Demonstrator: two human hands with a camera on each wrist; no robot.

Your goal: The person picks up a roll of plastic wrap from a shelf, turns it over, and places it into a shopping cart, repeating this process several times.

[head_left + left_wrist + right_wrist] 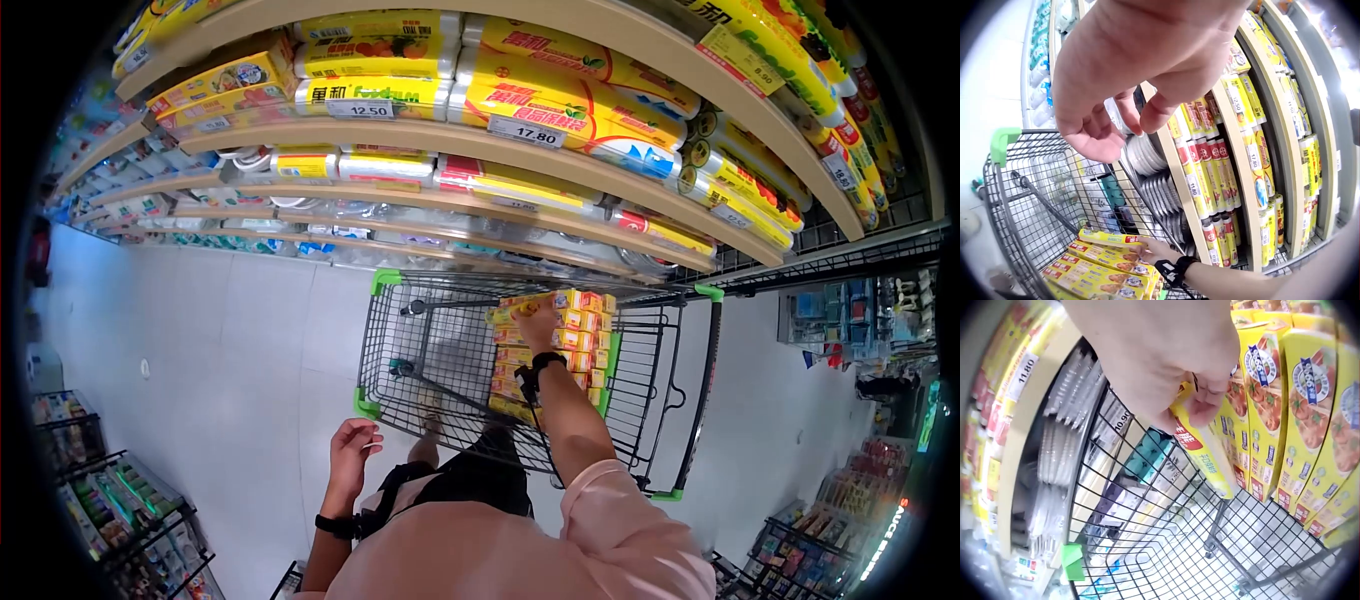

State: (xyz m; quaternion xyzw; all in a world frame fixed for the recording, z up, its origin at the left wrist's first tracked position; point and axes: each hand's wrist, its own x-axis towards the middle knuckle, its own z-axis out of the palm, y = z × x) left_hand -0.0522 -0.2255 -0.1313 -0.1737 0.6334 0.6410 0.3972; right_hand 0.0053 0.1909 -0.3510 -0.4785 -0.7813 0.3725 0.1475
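In the head view my right hand (537, 320) is over the cart at the shelf side of a block of stacked yellow boxes (572, 340). The right wrist view shows that hand (1166, 369) pinching one end of a slim yellow box (1200, 447), beside a row of upright-looking yellow boxes (1310, 419). My left hand (352, 450) hangs outside the cart near its lower left corner, fingers loosely curled; in the left wrist view the left hand (1141, 75) holds nothing visible.
The wire cart (440, 385) with green corners stands alongside shelves (560, 155) of yellow rolls and boxes with price tags. Grey floor (240, 340) lies left of the cart. More display racks (130, 510) stand at the lower left and right.
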